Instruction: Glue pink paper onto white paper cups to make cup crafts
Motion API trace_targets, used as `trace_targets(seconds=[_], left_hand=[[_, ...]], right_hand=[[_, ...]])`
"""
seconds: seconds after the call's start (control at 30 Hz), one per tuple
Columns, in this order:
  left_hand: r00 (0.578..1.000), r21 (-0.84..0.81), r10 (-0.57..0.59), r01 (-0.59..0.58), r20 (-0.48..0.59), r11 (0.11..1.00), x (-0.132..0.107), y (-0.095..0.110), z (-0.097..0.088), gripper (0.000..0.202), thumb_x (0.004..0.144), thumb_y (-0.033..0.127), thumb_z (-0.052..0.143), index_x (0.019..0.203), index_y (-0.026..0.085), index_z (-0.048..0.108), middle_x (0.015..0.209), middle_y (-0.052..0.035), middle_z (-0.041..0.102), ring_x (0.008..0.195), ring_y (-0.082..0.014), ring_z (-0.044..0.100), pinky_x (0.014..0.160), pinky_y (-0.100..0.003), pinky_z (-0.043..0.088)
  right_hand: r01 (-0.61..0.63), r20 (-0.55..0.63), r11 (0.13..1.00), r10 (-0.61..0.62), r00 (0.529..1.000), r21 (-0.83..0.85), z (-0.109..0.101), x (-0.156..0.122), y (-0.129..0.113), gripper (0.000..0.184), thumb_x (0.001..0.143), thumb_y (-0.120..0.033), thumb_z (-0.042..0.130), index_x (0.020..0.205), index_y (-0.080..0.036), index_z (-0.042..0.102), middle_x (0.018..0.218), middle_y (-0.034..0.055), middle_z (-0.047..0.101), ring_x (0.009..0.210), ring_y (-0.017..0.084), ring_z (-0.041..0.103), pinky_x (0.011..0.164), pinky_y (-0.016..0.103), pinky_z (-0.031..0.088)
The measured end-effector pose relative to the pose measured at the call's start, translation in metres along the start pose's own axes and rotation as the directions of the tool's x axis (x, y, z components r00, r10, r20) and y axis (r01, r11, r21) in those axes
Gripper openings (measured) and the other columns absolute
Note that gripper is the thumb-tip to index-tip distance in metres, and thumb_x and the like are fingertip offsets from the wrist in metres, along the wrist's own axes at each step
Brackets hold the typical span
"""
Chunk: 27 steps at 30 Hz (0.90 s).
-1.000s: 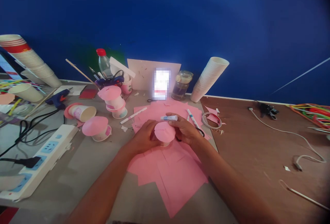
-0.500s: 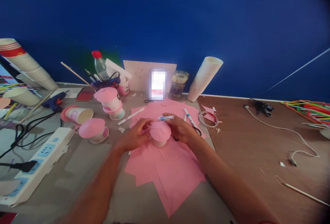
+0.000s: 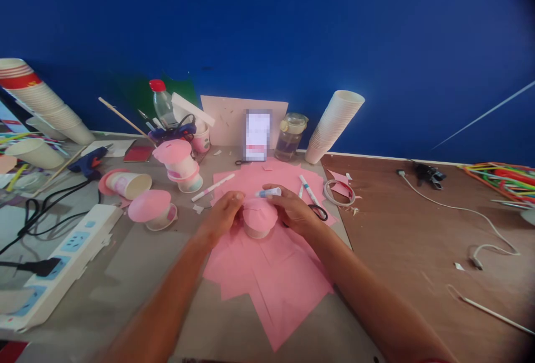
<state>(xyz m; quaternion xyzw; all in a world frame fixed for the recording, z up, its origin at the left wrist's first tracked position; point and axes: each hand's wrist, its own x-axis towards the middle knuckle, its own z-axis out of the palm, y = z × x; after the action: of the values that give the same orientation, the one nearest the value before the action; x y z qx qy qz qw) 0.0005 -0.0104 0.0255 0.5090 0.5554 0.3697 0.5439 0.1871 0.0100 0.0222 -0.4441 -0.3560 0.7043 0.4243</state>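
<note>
Two hands meet at a small paper cup [image 3: 259,222] that stands upside down on a spread of pink paper sheets [image 3: 276,279] in the middle of the table [image 3: 137,274]. A pink paper disc covers the cup's upturned bottom. The left hand [image 3: 221,215] has its fingers curled against the cup's left side, gripping it. The right hand [image 3: 295,209] rests against the cup's right side, its fingers clamped on a white and blue glue tube [image 3: 270,192] that lies across just behind the cup. Scissors [image 3: 320,212] lie just beside the right hand, with a marker [image 3: 307,187] behind them. More pink-topped cups [image 3: 152,209] sit toward the left edge, near a white power strip [image 3: 62,262]. A leaning stack of white cups [image 3: 334,126] stands at the far edge.
</note>
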Motion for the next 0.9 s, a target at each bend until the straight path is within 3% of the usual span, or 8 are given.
trace_targets(seconds=[0.17, 0.3, 0.43, 0.6, 0.8, 0.9], left_hand=[[0.99, 0.16, 0.062, -0.041, -0.129, 0.986, -0.001, -0.001, 0.009, 0.036, 0.083, 0.048, 0.045, 0.098, 0.02, 0.06, 0.076, -0.0007, 0.058, 0.064, -0.0135, 0.05, 0.055, -0.025, 0.038], [0.973, 0.187, 0.117, -0.079, -0.201, 0.979, 0.001, -0.009, 0.016, 0.031, 0.084, 0.042, 0.045, 0.101, 0.02, 0.06, 0.087, -0.0028, 0.061, 0.078, -0.0171, 0.055, 0.067, -0.028, 0.042], [0.96, 0.165, 0.127, -0.087, -0.25, 0.983, 0.001, -0.014, 0.023, 0.031, 0.084, 0.04, 0.045, 0.104, 0.02, 0.057, 0.086, -0.0027, 0.061, 0.079, -0.0177, 0.057, 0.068, -0.029, 0.043], [0.943, 0.109, 0.122, -0.093, -0.309, 0.99, -0.004, -0.011, 0.027, 0.028, 0.084, 0.037, 0.044, 0.102, 0.02, 0.057, 0.085, -0.0026, 0.06, 0.077, -0.0162, 0.056, 0.069, -0.027, 0.043], [0.937, -0.038, 0.079, -0.098, -0.339, 0.994, -0.006, -0.008, 0.026, 0.033, 0.084, 0.044, 0.04, 0.096, 0.019, 0.059, 0.071, 0.0, 0.055, 0.066, -0.0141, 0.052, 0.059, -0.026, 0.041], [0.933, 0.005, 0.082, -0.085, -0.35, 0.996, -0.006, -0.006, 0.028, 0.03, 0.083, 0.043, 0.044, 0.095, 0.02, 0.059, 0.075, 0.0, 0.055, 0.067, -0.0137, 0.051, 0.059, -0.025, 0.04]], right_hand=[[0.047, -0.168, 0.984, -0.076, 0.983, -0.174, 0.01, -0.007, -0.001, 0.039, 0.065, -0.035, 0.069, 0.1, -0.022, 0.061, 0.072, -0.0028, 0.061, 0.063, 0.012, 0.053, 0.057, 0.024, 0.041], [0.135, -0.217, 0.952, -0.199, 0.956, -0.276, 0.014, -0.006, 0.006, 0.037, 0.069, -0.037, 0.064, 0.103, -0.022, 0.06, 0.084, -0.0004, 0.063, 0.074, 0.014, 0.055, 0.068, 0.026, 0.043], [0.227, -0.229, 0.895, -0.331, 0.916, -0.385, 0.013, -0.002, 0.017, 0.036, 0.073, -0.035, 0.059, 0.107, -0.022, 0.057, 0.1, 0.0029, 0.063, 0.09, 0.017, 0.056, 0.082, 0.03, 0.043], [0.31, -0.199, 0.787, -0.473, 0.858, -0.533, 0.014, -0.006, 0.019, 0.034, 0.077, -0.03, 0.052, 0.11, -0.021, 0.056, 0.108, 0.0051, 0.062, 0.093, 0.019, 0.056, 0.086, 0.034, 0.042], [0.339, -0.186, 0.744, -0.523, 0.831, -0.576, 0.019, -0.013, 0.017, 0.035, 0.078, -0.027, 0.05, 0.112, -0.023, 0.056, 0.107, 0.0044, 0.063, 0.087, 0.02, 0.057, 0.081, 0.033, 0.043], [0.336, -0.181, 0.733, -0.527, 0.83, -0.591, 0.02, -0.014, 0.017, 0.036, 0.078, -0.027, 0.05, 0.113, -0.023, 0.056, 0.11, 0.0043, 0.063, 0.085, 0.02, 0.058, 0.079, 0.032, 0.043]])
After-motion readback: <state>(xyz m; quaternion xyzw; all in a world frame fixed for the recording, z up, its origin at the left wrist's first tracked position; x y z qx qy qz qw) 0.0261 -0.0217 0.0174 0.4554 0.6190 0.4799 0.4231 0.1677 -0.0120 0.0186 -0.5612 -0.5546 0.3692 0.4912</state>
